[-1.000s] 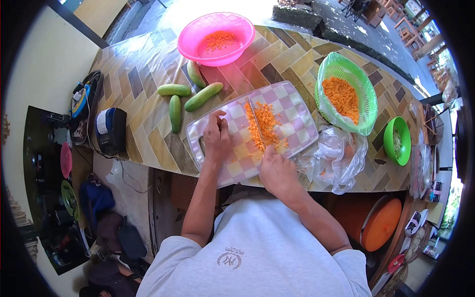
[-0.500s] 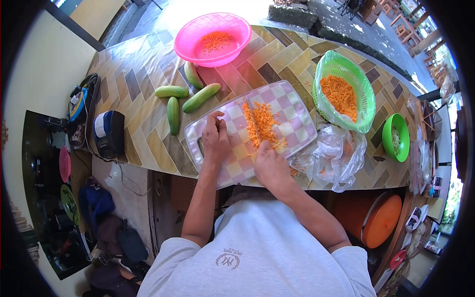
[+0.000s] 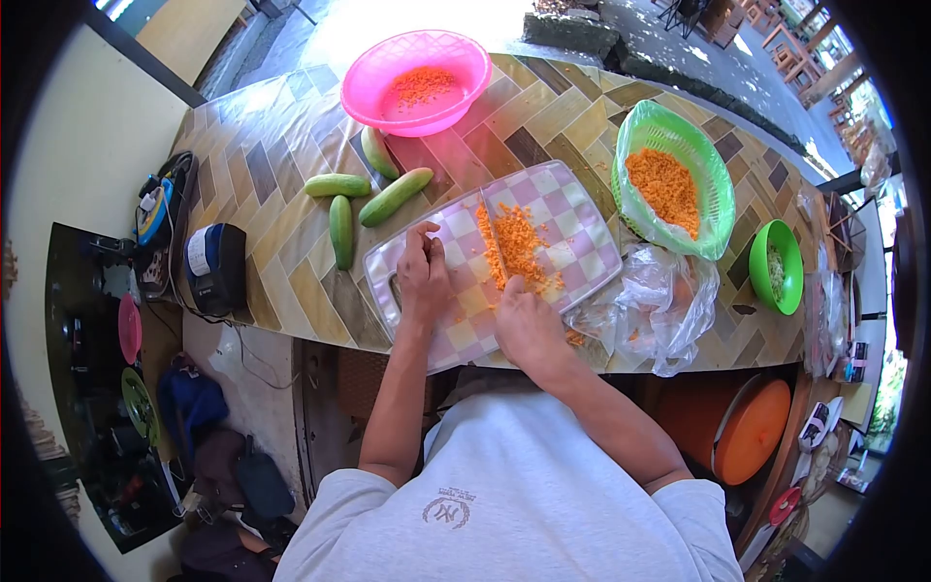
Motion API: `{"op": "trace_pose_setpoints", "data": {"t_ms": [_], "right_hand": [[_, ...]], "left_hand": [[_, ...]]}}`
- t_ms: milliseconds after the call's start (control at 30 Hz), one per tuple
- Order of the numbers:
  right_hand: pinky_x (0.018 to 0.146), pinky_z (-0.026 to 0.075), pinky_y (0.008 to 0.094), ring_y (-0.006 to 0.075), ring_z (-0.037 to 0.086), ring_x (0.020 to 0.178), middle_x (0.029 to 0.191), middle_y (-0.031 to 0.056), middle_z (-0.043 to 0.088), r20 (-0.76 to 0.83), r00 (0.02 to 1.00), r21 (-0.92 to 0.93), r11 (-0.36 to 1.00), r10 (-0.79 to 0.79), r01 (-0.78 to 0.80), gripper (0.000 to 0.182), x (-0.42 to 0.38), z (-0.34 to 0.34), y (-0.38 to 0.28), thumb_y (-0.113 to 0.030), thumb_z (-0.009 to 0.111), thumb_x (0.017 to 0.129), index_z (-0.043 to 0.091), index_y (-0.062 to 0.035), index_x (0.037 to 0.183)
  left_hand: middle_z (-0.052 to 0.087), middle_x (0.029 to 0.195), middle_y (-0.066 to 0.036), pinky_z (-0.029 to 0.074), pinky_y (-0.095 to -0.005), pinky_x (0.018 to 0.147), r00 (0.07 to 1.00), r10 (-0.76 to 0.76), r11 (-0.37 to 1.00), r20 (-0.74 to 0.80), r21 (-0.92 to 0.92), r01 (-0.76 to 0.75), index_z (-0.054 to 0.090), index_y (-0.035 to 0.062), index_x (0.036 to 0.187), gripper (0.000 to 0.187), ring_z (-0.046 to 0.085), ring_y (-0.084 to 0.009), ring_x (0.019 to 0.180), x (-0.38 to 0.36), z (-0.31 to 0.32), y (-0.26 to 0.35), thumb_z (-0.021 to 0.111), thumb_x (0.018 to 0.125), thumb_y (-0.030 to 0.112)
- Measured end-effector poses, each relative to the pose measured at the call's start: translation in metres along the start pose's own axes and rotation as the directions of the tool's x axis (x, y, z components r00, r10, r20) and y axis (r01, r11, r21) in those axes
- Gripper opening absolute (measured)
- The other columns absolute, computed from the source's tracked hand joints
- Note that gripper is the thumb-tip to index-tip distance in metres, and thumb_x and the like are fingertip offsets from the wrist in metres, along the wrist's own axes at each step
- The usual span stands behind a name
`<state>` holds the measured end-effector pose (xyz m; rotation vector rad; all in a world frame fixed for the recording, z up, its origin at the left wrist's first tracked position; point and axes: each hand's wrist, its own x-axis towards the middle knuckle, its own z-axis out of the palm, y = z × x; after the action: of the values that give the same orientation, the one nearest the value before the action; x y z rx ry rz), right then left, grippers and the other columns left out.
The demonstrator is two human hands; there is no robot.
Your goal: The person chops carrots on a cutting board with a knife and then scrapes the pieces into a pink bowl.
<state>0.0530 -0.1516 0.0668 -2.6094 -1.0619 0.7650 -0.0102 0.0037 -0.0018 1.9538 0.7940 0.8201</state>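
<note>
While the right hand [image 3: 529,325] wraps its grip around the knife [image 3: 496,241], apparently to keep the blade among the orange bits [image 3: 523,244] on the cutting board [image 3: 585,225], the left hand [image 3: 423,276], its grip unclear, perhaps steadies the board.

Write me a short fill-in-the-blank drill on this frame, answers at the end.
1. The right hand grips a ____ with its blade among the chopped carrot.
2. Counting all the cucumbers on the table gives ____.
3. The basin near the table's far edge, with a little chopped carrot inside, is ____ in colour.
4. The basket lined with clear plastic is ____ in colour.

Missing words: knife; four; pink; green.
</note>
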Motion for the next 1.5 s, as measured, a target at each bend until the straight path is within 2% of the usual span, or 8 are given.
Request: {"op": "trace_pose_setpoints", "data": {"t_ms": [633, 733, 833, 933, 1033, 1133, 1233, 1500], "right_hand": [[0.079, 0.057, 0.0489, 0.0454, 0.069, 0.091, 0.089, 0.0308, 0.068, -0.008, 1.000, -0.031, 0.999, 0.017, -0.017, 0.024, 0.003, 0.016, -0.001, -0.006, 0.053, 0.087, 0.044, 0.0072, 0.106], [0.071, 0.061, 0.0419, 0.0362, 0.073, 0.084, 0.084, 0.0238, 0.071, -0.113, 0.993, -0.104, 0.995, -0.019, 0.007, 0.020, 0.001, 0.012, -0.007, -0.011, 0.054, 0.092, 0.048, 0.0042, 0.103], [0.079, 0.057, 0.0488, 0.0449, 0.069, 0.089, 0.088, 0.0286, 0.069, -0.061, 0.998, -0.040, 0.999, -0.019, 0.016, 0.023, -0.010, 0.001, -0.010, -0.005, 0.054, 0.087, 0.045, 0.0064, 0.104], [0.079, 0.057, 0.0489, 0.0452, 0.069, 0.091, 0.088, 0.0293, 0.069, 0.018, 0.999, -0.026, 0.999, 0.039, -0.038, 0.024, -0.010, 0.012, -0.004, -0.005, 0.055, 0.086, 0.045, 0.0071, 0.105], [0.075, 0.060, 0.0436, 0.0378, 0.073, 0.085, 0.089, 0.0259, 0.071, -0.076, 0.996, -0.157, 0.987, -0.039, 0.027, 0.021, -0.008, 0.010, -0.003, -0.009, 0.056, 0.090, 0.047, 0.0049, 0.102], [0.075, 0.060, 0.0434, 0.0379, 0.073, 0.086, 0.087, 0.0254, 0.071, -0.014, 0.999, -0.131, 0.991, -0.040, 0.038, 0.023, -0.017, -0.002, -0.007, -0.010, 0.058, 0.089, 0.047, 0.0049, 0.102], [0.080, 0.057, 0.0493, 0.0456, 0.068, 0.092, 0.091, 0.0316, 0.067, 0.063, 0.998, -0.014, 1.000, 0.015, -0.014, 0.025, -0.016, -0.002, -0.010, -0.004, 0.055, 0.087, 0.044, 0.0077, 0.106], [0.078, 0.058, 0.0480, 0.0442, 0.069, 0.092, 0.090, 0.0311, 0.067, 0.026, 0.999, -0.064, 0.998, -0.027, 0.028, 0.026, -0.020, -0.014, -0.017, -0.005, 0.055, 0.087, 0.044, 0.0069, 0.107]], "left_hand": [[0.049, 0.070, -0.010, 0.042, -0.0368, 0.060, 1.000, 0.007, 0.999, -0.023, -0.046, -0.008, 0.055, 0.0023, 0.109, 0.019, 0.049, -0.0224, 0.062, 0.001, 0.002, -0.001, 0.054, 0.090, -0.002], [0.050, 0.070, -0.011, 0.042, -0.0364, 0.061, 1.000, 0.010, 1.000, -0.018, -0.010, -0.010, 0.055, 0.0021, 0.109, 0.018, 0.050, -0.0224, 0.062, 0.001, 0.000, -0.001, 0.053, 0.091, -0.002], [0.051, 0.071, -0.011, 0.042, -0.0361, 0.061, 1.000, -0.022, 1.000, -0.001, -0.023, 0.022, 0.055, 0.0019, 0.109, 0.018, 0.050, -0.0223, 0.062, 0.001, -0.001, -0.002, 0.052, 0.092, -0.002], [0.051, 0.070, -0.011, 0.043, -0.0361, 0.061, 1.000, 0.014, 1.000, -0.025, -0.027, -0.015, 0.055, 0.0020, 0.109, 0.018, 0.050, -0.0222, 0.062, 0.001, 0.000, 0.002, 0.053, 0.092, -0.002], [0.051, 0.069, -0.011, 0.042, -0.0367, 0.059, 0.999, 0.019, 1.000, -0.025, -0.023, -0.020, 0.055, 0.0020, 0.109, 0.018, 0.050, -0.0224, 0.061, 0.001, -0.001, 0.001, 0.053, 0.092, -0.002], [0.051, 0.068, -0.011, 0.041, -0.0373, 0.058, 1.000, -0.006, 0.999, -0.013, -0.035, 0.005, 0.055, 0.0017, 0.109, 0.018, 0.050, -0.0225, 0.060, 0.001, -0.001, -0.002, 0.053, 0.091, -0.002], [0.051, 0.068, -0.011, 0.041, -0.0375, 0.058, 1.000, 0.030, 0.999, -0.009, -0.013, -0.030, 0.055, 0.0013, 0.108, 0.018, 0.049, -0.0226, 0.059, 0.001, 0.000, -0.004, 0.054, 0.091, -0.002], [0.046, 0.067, -0.009, 0.039, -0.0365, 0.057, 0.999, 0.035, 0.999, -0.026, -0.040, -0.036, 0.055, 0.0009, 0.108, 0.017, 0.046, -0.0214, 0.058, 0.003, 0.000, -0.003, 0.053, 0.091, -0.002]]}}
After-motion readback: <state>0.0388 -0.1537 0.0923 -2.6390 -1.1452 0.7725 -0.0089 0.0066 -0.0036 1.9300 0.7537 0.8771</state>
